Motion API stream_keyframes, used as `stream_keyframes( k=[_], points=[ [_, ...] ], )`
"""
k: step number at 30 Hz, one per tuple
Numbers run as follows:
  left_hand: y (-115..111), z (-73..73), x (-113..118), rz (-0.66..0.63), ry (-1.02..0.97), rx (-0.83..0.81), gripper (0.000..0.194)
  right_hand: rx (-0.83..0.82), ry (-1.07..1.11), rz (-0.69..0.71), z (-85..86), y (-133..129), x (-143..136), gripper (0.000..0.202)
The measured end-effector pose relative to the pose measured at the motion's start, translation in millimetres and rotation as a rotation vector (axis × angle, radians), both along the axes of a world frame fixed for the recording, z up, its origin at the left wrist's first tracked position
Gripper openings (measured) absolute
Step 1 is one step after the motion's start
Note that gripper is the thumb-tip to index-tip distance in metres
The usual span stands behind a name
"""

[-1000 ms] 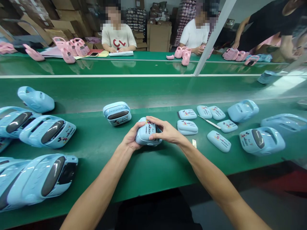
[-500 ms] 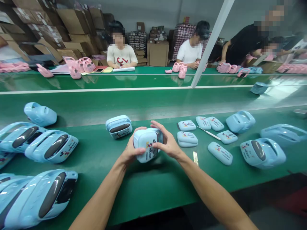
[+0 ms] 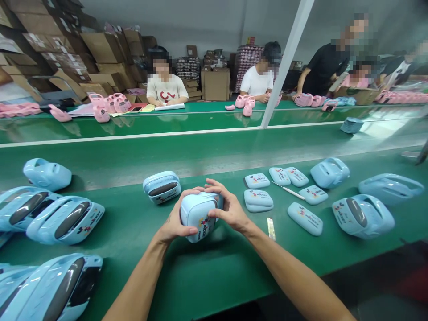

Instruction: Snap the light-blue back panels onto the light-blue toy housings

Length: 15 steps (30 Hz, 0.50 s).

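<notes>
A light-blue plastic housing (image 3: 195, 209) with a cartoon print and lettering is held above the green table in front of me. My left hand (image 3: 172, 225) wraps its left side, the thumb along the lower edge. On the right side, my right hand (image 3: 232, 208) grips it, with the thumb pressed on the front near the print and the fingers over the top. The housing is tilted, and its far side is hidden. Just behind my left hand stands a similar housing (image 3: 162, 187) with a dark oval panel. Flat printed covers (image 3: 258, 201) lie to the right of my right hand.
More blue housings (image 3: 67, 218) crowd the left side, and others (image 3: 363, 216) stand at right. A white-handled screwdriver (image 3: 292, 192) and a small printed strip (image 3: 271, 229) lie among the covers. Across the green bench, people sit near pink housings (image 3: 247, 104); a white post (image 3: 284, 67) rises there.
The housing has turned in my hands, so its plain side shows more and the print faces lower right. My left thumb has slid down to its lower edge. The view has shifted slightly.
</notes>
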<state>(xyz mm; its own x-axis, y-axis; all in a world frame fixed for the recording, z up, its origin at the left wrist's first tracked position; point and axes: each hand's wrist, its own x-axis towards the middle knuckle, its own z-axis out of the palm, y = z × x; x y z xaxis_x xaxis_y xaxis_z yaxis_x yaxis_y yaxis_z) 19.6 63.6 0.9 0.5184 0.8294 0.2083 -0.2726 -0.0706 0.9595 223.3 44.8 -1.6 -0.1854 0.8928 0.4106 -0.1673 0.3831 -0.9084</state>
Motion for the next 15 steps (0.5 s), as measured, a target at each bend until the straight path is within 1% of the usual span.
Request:
stream_keyframes(
  k=[2,3,5,7,11,15],
  points=[
    [0.9,0.2,1.4,0.045,0.058,0.001,0.081,-0.043,0.012,-0.038,-1.7,2.0,0.6,0.052],
    [0.9,0.9,2.4,0.072,0.085,-0.004,0.083,-0.034,0.003,-0.068,-2.3,2.9,1.0,0.052],
    [-0.3,4.1,5.1,0.126,0.144,-0.011,0.087,0.023,-0.024,-0.137,-2.6,3.8,1.8,0.052],
    [-2.7,8.7,8.2,0.171,0.219,-0.016,0.087,0.080,-0.047,-0.178,-2.3,3.7,1.9,0.051],
    [-6.8,15.0,13.6,0.228,0.323,-0.008,0.078,0.087,-0.051,-0.180,-2.3,2.4,0.9,0.049],
    [-6.5,13.2,16.2,0.240,0.323,0.036,0.072,0.049,-0.024,-0.188,-3.4,2.4,-0.1,0.044]
  ],
)
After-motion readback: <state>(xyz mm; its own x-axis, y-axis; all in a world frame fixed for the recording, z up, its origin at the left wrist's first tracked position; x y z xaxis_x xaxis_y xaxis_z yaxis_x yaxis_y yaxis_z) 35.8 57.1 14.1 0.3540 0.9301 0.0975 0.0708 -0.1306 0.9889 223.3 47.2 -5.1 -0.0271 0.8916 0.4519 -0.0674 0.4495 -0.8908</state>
